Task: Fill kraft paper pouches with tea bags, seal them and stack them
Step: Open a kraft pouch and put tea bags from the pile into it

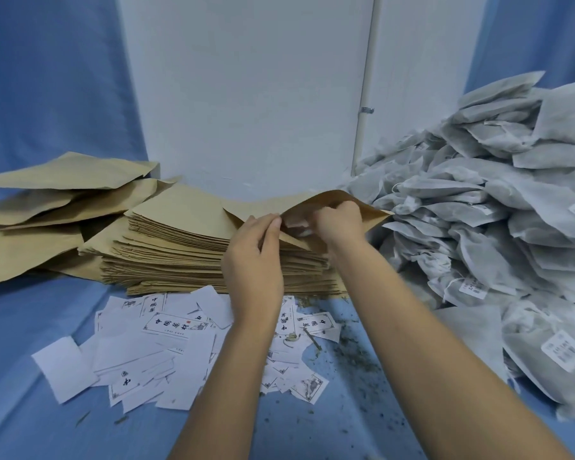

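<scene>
A kraft paper pouch (326,198) is held up, mouth open, above a tall stack of flat empty pouches (180,247). My left hand (254,257) pinches the near lip of the pouch mouth between thumb and fingers. My right hand (337,224) reaches into the opening with its fingers curled; what it holds is hidden inside, though a pale bit shows at the mouth. A big heap of grey-white tea bags (485,210) with strings and labels lies at the right.
Several pouches (47,200) lie loosely piled at the left. White printed labels and paper slips (166,346) are scattered in front of the stack. Loose tea crumbs (352,353) dot the blue cloth. A white wall panel (246,88) stands behind.
</scene>
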`<move>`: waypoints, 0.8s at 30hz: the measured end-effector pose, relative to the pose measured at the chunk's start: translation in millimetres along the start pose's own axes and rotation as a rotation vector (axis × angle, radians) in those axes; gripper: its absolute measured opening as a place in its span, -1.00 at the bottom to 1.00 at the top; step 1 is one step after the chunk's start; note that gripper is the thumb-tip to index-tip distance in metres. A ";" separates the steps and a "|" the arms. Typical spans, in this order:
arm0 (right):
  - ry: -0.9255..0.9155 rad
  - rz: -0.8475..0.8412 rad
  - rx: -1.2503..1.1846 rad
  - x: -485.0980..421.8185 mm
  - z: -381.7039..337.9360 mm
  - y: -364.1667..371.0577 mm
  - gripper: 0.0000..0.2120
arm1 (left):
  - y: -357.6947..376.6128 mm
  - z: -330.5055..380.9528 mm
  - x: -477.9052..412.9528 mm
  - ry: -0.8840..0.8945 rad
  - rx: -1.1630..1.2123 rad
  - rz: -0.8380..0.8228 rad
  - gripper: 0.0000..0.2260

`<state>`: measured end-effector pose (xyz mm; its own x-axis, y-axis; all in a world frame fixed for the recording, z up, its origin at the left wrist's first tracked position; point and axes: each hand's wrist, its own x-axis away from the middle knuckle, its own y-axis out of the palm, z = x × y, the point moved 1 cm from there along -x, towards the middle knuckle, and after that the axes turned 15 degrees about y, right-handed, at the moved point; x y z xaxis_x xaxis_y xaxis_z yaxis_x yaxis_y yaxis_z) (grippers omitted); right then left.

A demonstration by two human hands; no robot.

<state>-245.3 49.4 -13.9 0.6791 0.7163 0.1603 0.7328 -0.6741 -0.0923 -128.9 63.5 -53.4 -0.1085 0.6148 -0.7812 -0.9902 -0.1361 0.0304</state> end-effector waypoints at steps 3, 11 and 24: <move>-0.012 0.096 0.176 -6.8 -8.0 13.7 -0.80 | 2.5 -1.3 2.3 0.012 -0.011 -0.001 -0.82; -0.365 0.358 1.069 -4.7 -2.2 14.1 -0.88 | 1.0 -6.1 1.1 -0.030 -0.008 -0.038 -0.82; -0.560 0.178 0.795 -8.3 17.1 16.0 -0.73 | -5.8 -7.2 -6.4 -0.035 -0.056 -0.005 -0.84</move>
<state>-238.5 35.7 -33.5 0.5534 0.7363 -0.3893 0.2937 -0.6099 -0.7361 -121.8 54.8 -53.0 -0.1079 0.6418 -0.7592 -0.9844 -0.1758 -0.0087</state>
